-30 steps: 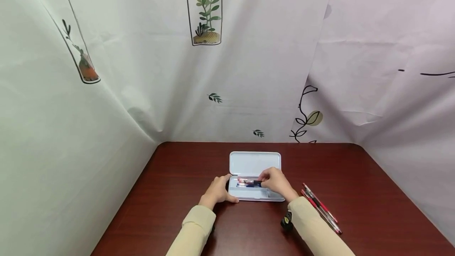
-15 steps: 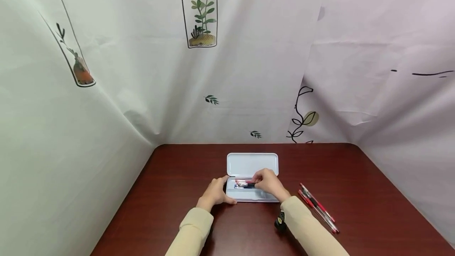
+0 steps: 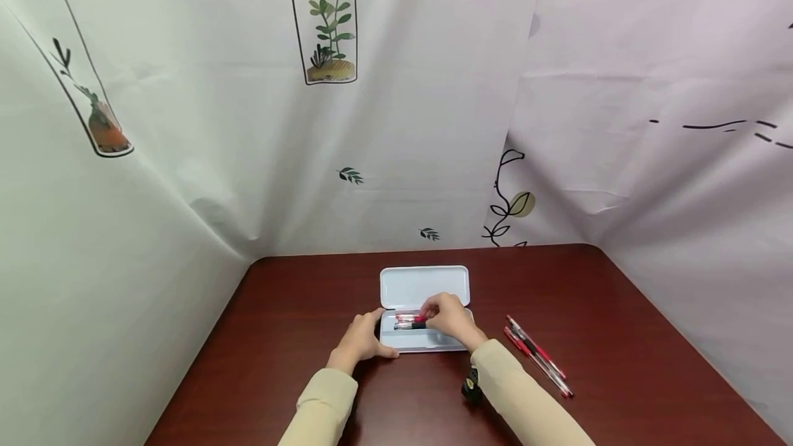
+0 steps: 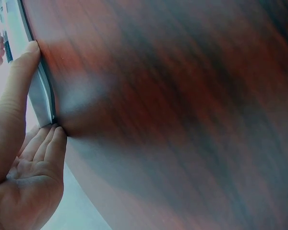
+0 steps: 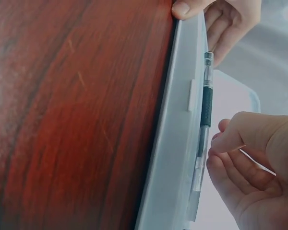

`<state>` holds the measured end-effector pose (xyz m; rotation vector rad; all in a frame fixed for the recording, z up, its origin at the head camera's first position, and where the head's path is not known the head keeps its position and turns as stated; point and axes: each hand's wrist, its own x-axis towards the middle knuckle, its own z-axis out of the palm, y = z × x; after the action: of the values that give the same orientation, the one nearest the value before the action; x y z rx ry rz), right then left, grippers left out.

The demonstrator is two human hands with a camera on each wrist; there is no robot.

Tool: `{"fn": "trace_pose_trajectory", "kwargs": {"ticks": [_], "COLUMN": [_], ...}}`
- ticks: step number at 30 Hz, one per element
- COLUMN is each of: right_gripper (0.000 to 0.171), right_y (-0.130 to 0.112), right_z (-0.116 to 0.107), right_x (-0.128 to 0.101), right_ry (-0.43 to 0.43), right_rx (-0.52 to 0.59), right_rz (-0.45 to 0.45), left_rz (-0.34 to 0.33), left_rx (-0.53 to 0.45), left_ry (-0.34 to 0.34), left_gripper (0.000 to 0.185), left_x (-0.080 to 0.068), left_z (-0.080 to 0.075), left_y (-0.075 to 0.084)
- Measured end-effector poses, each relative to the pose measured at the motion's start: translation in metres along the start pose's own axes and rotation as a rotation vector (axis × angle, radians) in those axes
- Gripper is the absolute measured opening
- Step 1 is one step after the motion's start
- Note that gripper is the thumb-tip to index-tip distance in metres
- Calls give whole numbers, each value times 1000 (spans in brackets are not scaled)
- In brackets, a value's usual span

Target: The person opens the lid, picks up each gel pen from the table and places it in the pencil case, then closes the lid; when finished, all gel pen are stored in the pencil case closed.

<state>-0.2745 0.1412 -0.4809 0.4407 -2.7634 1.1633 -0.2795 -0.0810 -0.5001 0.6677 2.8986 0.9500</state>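
Observation:
My left hand [image 3: 358, 341] holds the left end of a white pencil case [image 3: 427, 343], thumb along its front edge and fingers at its back corner. The case lies on the table with its lid [image 3: 424, 286] raised at the back. My right hand [image 3: 449, 316] reaches into the case with fingers curled, thumb and index finger pinching at a red pen [image 3: 405, 318]. A pen with a black grip [image 5: 207, 105] lies along the case, just in front of those fingertips in the right wrist view. The right hand hides the ends of the pens.
Several red and black pens [image 3: 537, 356] lie in a loose bundle on the dark red wooden table [image 3: 297, 308], right of the case. A printed white cloth [image 3: 396, 122] hangs behind and at both sides. A dark device [image 3: 472, 387] sits at the right wrist.
The right hand has shifted slightly left along the case. Blue on the pens, seen earlier, no longer shows; red and black now show beside the fingers. The left hand keeps its hold.

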Motion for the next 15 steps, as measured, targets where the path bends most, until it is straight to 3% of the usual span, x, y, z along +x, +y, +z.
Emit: {"fn": "trace_pose_trajectory", "kwargs": {"ticks": [15], "right_gripper": [15], "right_y": [4], "right_z": [-19], "right_x": [-14], "right_ry": [47], "right_rx": [-36], "right_rz": [15], "left_rz": [43], "left_rx": [4], "left_ry": [31], "left_gripper": [83], "left_x": [1], "left_z": [3], "left_y": [-2]}}
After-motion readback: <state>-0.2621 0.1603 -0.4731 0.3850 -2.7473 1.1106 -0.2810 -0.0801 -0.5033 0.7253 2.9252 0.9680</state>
